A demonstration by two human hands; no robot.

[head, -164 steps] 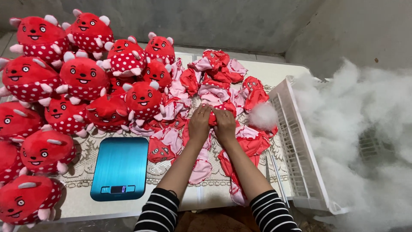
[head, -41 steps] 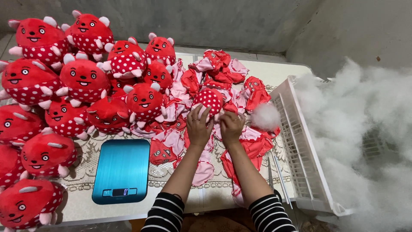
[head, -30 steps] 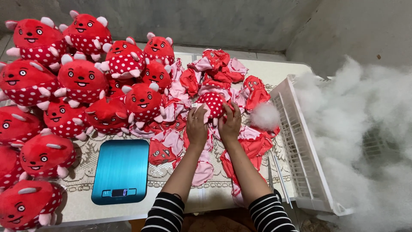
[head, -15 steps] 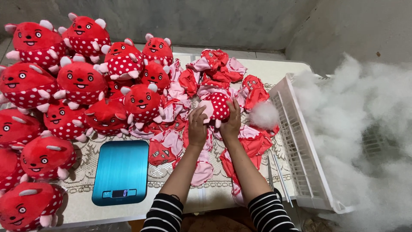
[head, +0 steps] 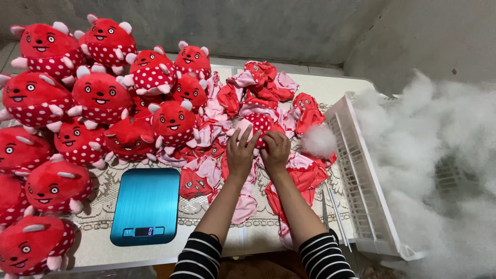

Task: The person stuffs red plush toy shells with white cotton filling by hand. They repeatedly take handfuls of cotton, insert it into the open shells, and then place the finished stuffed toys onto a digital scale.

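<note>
Both my hands are on a partly stuffed red plush toy (head: 258, 124) with white dots, above a heap of unstuffed red and pink toy skins (head: 243, 103). My left hand (head: 239, 153) holds its left side with the fingers spread upward. My right hand (head: 275, 150) is curled around its right side. A tuft of white stuffing (head: 318, 141) lies just to the right of my right hand. Striped black and white sleeves cover my forearms.
Many finished red plush toys (head: 101, 95) fill the table's left side. A blue kitchen scale (head: 146, 205) lies near the front edge. A white slatted crate (head: 361, 175) lies on its side at the right, with a big pile of white stuffing (head: 444, 170) beyond it.
My hands lifted the dotted toy slightly away from me over the skins. My left fingers have spread wider along its side. The view has shifted a little.
</note>
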